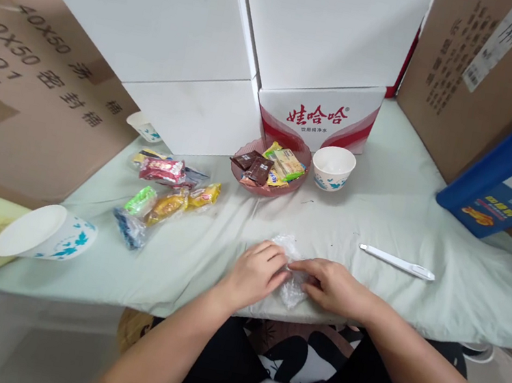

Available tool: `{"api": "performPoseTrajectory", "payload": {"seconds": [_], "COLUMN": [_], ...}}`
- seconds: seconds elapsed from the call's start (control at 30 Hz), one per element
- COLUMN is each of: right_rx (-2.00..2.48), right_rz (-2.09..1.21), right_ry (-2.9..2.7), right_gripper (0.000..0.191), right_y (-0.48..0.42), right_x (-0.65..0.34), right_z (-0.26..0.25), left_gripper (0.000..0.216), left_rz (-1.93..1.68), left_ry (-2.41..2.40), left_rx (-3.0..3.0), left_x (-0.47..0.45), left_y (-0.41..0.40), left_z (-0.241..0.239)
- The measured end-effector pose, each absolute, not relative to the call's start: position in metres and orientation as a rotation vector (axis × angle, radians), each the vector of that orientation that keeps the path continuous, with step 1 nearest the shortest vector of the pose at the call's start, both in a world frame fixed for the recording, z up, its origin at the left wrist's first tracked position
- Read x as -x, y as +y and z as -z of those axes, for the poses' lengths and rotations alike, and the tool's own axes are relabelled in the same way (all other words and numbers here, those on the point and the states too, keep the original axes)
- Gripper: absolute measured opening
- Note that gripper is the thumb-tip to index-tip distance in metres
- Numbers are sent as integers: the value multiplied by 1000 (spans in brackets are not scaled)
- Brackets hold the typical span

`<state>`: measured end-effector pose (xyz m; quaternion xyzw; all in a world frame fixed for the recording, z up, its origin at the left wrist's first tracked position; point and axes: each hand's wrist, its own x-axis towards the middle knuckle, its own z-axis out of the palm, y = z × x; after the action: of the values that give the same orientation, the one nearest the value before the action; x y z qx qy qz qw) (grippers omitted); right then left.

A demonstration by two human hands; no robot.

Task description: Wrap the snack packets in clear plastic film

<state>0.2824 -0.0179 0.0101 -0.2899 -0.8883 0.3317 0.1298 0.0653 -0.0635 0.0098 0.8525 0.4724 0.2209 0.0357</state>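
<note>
Pale green tablecloth (383, 201), near edge: crumpled clear plastic bag (291, 293), probably empty, hard to tell. Left hand (255, 275) and right hand (335, 288) both pinch it, fingertips meeting over its middle. White pen (396, 262) to the right; snack packets (167, 202) left; pink dish (263, 191) and paper bowl (332, 169) behind.

Both hands, left hand (255, 275) and right hand (331, 288), pinch a clear plastic wrapper (291, 276) on the bench (391, 209), snack packets (163, 198) nearby.
</note>
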Motion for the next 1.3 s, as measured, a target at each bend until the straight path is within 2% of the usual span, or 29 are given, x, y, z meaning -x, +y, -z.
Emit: {"api": "performPoseTrajectory", "payload": {"seconds": [0.17,0.23,0.33,0.5,0.63,0.73,0.83,1.0,1.2,1.3], "right_rx": [786,639,568,505,432,585,968,1456,1566,1523], "right_rz": [-498,-487,-451,-274,-398,-550,-524,-332,-222,-247], "right_ry": [-2602,-2681,-2789,-2789,-2768,-2797,-2697,-2571,-2640,-2704], "right_gripper": [41,38,14,16,13,15,19,25,31,26], "right_y": [-17,-17,-19,-37,-51,-46,-30,-11,-13,-15], "right_x": [-299,-299,-291,-282,-287,-289,-283,-265,-253,-254], "right_z": [-23,-24,-18,-23,-37,-36,-25,-9,-7,-10], "left_gripper": [15,17,23,28,32,43,53,44,36,35], "left_rz": [-524,-514,-522,-489,-408,-379,-431,-613,-979,-1010], "left_ry": [1710,1702,1630,1414,1158,1048,1078,1135,1142,1009], "left_rx": [-2479,-2475,-2509,-2591,-2624,-2639,-2652,-2602,-2610,-2773], "left_x": [-60,-58,-56,-56,-61,-64,-65,-67,-68,-74], "left_y": [-60,-59,-56,-55,-59,-61,-61,-60,-64,-66], "left_z": [-8,-7,-4,-2,-3,0,4,6,1,-5]}}
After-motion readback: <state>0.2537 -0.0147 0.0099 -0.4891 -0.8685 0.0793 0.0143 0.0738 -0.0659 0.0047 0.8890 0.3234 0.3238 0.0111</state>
